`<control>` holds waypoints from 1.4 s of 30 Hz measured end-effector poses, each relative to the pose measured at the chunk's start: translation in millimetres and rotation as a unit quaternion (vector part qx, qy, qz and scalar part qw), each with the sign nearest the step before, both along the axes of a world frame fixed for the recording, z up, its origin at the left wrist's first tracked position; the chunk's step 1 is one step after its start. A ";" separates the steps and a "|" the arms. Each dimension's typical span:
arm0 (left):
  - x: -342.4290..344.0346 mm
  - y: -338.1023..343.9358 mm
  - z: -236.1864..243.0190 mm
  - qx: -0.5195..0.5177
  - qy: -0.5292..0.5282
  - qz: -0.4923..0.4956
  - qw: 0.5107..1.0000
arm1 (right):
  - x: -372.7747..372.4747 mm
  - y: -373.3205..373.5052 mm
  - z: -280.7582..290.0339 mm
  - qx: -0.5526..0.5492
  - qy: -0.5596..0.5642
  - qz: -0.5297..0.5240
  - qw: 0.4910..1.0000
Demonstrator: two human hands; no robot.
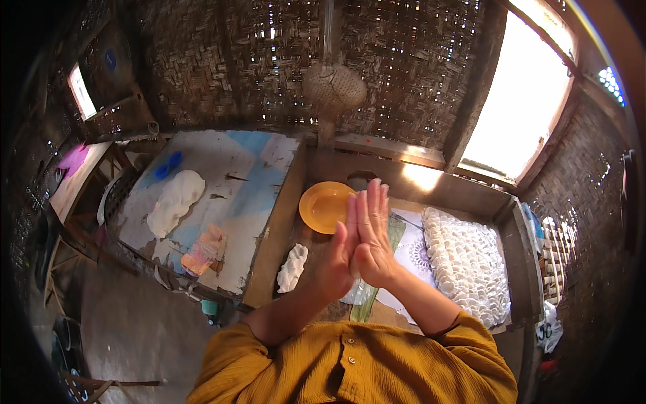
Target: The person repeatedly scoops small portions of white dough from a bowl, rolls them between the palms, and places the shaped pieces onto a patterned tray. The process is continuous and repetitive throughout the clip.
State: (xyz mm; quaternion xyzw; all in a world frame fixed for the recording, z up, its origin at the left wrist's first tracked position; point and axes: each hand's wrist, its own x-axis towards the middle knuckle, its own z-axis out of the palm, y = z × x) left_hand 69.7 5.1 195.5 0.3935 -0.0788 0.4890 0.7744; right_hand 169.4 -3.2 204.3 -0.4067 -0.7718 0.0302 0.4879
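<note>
My left hand (336, 266) and my right hand (374, 246) meet palm to palm over the wooden tray-like bench, fingers stretched out and pointing away from me. Whether anything lies between the palms is hidden. Just beyond them sits an orange plate (316, 210), partly covered by my left fingers. A small white dough-like lump (292, 268) rests left of my left wrist. Below my hands lie some clear plastic (358, 294) and a green strip (364, 308). To the right, many small white shell-like pieces (465, 266) stand in close rows.
A raised wooden side (274, 232) separates the bench from a worn table (249, 151). On that table are a large white lump (177, 202), blue round objects (168, 165) and an orange-pink cloth (206, 250). A patterned white sheet (412, 256) lies beside the white pieces.
</note>
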 end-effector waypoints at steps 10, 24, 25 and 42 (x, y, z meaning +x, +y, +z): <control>33.5 -2.0 -34.5 0.111 0.028 -0.032 0.993 | -29.1 -38.0 -20.9 0.306 -0.162 -0.014 0.938; 27.7 11.9 -58.8 -0.217 0.197 -0.129 0.947 | -49.3 -26.4 -26.7 0.169 -0.039 0.047 0.984; 27.3 14.6 -59.5 -0.213 0.225 -0.209 0.927 | -48.0 -22.5 -22.2 0.100 0.058 0.060 0.992; 15.8 25.6 -86.7 -0.212 0.021 -0.256 0.943 | 13.2 2.1 -28.3 -0.345 0.536 0.314 0.704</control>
